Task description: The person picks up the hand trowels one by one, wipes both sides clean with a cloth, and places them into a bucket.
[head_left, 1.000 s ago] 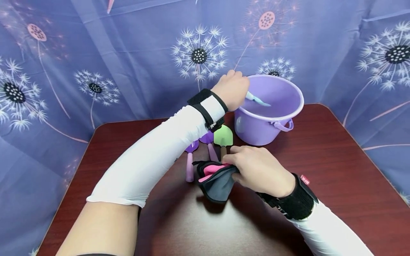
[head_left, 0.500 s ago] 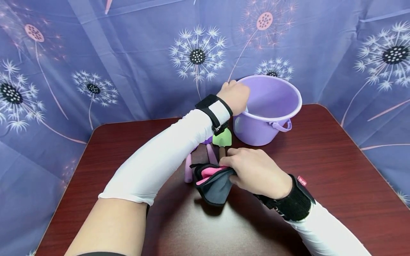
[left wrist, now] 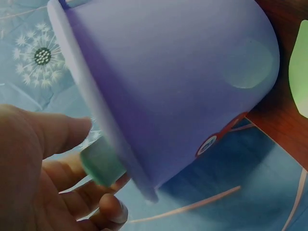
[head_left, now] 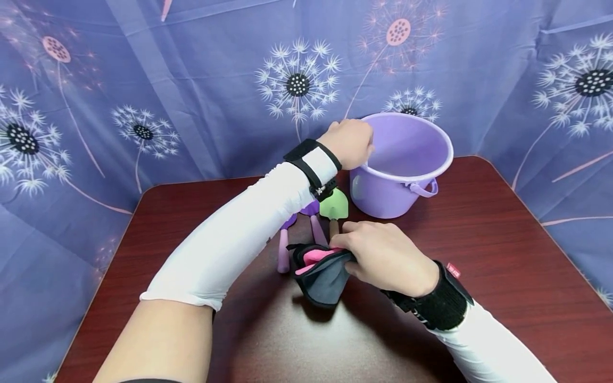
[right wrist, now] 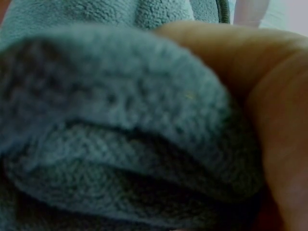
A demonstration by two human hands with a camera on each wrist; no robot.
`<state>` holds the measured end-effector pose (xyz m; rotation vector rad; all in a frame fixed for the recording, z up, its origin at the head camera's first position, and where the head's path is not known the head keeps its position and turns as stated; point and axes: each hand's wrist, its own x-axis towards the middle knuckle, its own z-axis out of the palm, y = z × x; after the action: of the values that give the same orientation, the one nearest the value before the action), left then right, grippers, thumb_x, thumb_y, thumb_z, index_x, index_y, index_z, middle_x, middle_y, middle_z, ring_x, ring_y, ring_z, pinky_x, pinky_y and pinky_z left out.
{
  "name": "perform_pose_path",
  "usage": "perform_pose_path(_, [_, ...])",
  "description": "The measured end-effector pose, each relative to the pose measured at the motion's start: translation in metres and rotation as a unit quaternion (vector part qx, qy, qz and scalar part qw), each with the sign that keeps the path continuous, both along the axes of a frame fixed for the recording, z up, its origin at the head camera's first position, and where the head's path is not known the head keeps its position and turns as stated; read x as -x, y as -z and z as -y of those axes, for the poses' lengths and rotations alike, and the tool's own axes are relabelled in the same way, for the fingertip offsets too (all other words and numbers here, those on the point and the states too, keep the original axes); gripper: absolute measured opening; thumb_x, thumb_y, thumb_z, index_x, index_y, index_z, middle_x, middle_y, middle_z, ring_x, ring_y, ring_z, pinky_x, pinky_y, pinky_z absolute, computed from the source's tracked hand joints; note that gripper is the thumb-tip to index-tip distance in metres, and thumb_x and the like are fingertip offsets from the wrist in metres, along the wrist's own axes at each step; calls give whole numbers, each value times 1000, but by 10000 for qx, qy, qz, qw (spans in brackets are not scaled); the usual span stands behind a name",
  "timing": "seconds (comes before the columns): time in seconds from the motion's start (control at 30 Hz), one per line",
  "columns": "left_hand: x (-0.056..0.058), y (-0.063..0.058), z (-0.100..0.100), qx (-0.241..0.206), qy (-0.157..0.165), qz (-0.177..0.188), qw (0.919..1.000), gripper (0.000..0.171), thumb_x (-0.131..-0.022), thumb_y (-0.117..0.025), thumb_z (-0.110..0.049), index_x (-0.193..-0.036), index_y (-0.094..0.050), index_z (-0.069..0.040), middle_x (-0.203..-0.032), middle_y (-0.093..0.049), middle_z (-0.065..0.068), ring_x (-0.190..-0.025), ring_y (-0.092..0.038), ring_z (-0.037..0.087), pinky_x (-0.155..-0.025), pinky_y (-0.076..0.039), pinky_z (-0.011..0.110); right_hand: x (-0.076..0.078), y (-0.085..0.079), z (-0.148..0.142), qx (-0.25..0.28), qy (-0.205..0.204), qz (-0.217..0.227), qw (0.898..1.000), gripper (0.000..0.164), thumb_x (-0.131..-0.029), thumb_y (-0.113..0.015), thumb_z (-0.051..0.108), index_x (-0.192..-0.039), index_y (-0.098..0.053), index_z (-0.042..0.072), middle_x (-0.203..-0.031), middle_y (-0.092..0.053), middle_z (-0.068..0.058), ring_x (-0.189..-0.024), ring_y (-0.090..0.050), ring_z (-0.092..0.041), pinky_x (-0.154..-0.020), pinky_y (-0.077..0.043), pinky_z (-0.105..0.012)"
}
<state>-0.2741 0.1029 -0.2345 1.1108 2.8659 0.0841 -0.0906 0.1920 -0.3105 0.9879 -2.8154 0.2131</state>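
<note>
My left hand [head_left: 348,144] is at the left rim of a purple bucket [head_left: 385,194]. In the left wrist view, a pale green handle end [left wrist: 102,161] sticks out past the bucket's rim. The left thumb stands off it, and the loosely bent fingers [left wrist: 113,209] spread behind it. The rest of that tool is hidden by the bucket. My right hand [head_left: 385,255] grips a bunched grey cloth [head_left: 325,279] with black edging and pink layers inside, near the table's middle. Close up, the right wrist view shows the fuzzy grey cloth folded over beside the thumb.
A green-bladed trowel [head_left: 334,205] with a brown handle lies left of the bucket. Beside it lie two purple tools with pink handles [head_left: 284,252], partly under the left arm. A blue dandelion-print curtain [head_left: 215,96] hangs behind the dark red table [head_left: 503,239].
The tool's pale blue-green end, seen inside the bucket a second ago, has dropped out of the head view behind the left hand and rim. The right hand keeps holding the cloth in place.
</note>
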Motion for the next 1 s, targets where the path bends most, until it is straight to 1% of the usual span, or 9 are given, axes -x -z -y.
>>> perform_pose_path(0.2, [-2, -11, 21, -525, -202, -7, 9984, 42, -113, -47, -39, -142, -61, -12, -139, -61, 4, -130, -56, 23, -108, -43, 43, 1, -1, -2, 26, 19, 18, 10000, 33, -76, -93, 19, -103, -76, 27, -93, -65, 8, -81, -68, -16, -60, -55, -40])
perform_pose_path(0.33, [-6, -17, 41, -856, -312, -79, 9958, 43, -113, -49, -40, -143, -60, -11, -137, -62, 4, -128, -58, 20, -109, -43, 42, 3, -3, -5, 110, 31, 12, 9999, 38, -75, -93, 16, -107, -76, 27, -99, -67, 8, -84, -69, -18, -61, -56, -44])
perform_pose_path(0.47, [-11, -16, 62, -1128, -475, -110, 9924, 42, -112, -50, -40, -141, -60, -12, -133, -63, 3, -121, -60, 17, -106, -45, 40, 3, -5, -8, 172, 77, 34, 9998, 37, -76, -92, 15, -107, -75, 28, -96, -65, 8, -82, -68, -19, -60, -55, -44])
perform_pose_path(0.57, [-17, -11, 79, -1403, -610, -23, 9882, 41, -112, -52, -38, -141, -60, -11, -129, -64, 3, -114, -61, 15, -101, -47, 37, 4, -7, -9, 174, 138, 96, 9997, 39, -77, -92, 14, -110, -76, 28, -95, -65, 8, -81, -68, -20, -60, -55, -44])
perform_pose_path(0.67, [-25, -4, 97, -1742, -745, 207, 9817, 41, -111, -53, -35, -142, -59, -8, -123, -63, 4, -98, -68, 9, -99, -49, 34, 4, -8, -11, 138, 203, 138, 9996, 45, -75, -93, 14, -115, -77, 28, -96, -65, 7, -83, -69, -21, -62, -55, -46])
perform_pose_path(0.73, [-30, 2, 109, -1937, -842, 270, 9771, 40, -111, -55, -33, -141, -59, -6, -120, -62, 5, -94, -66, 9, -96, -49, 35, 5, -8, -12, 136, 238, 154, 9995, 48, -75, -92, 13, -118, -78, 28, -96, -65, 7, -83, -69, -21, -63, -55, -47])
perform_pose_path(0.8, [-36, 9, 119, -2086, -942, 275, 9731, 39, -110, -57, -30, -139, -61, -5, -118, -62, 7, -93, -66, 12, -94, -50, 36, 6, -9, -12, 142, 274, 179, 9994, 52, -74, -91, 12, -121, -78, 29, -96, -65, 7, -82, -68, -22, -63, -55, -48])
perform_pose_path(0.9, [-45, 19, 133, -2129, -1142, 194, 9702, 38, -109, -60, -30, -136, -63, -4, -117, -63, 8, -100, -59, 20, -89, -50, 39, 7, -11, -14, 178, 335, 253, 9990, 57, -76, -89, 10, -127, -77, 31, -96, -64, 7, -79, -67, -22, -60, -53, -46])
perform_pose_path(1.0, [-55, 32, 145, -2130, -1326, 181, 9678, 38, -108, -62, -31, -136, -64, -4, -117, -63, 9, -102, -60, 22, -89, -51, 40, 7, -13, -15, 183, 399, 317, 9985, 61, -76, -88, 9, -131, -75, 33, -97, -64, 8, -78, -66, -22, -60, -53, -46])
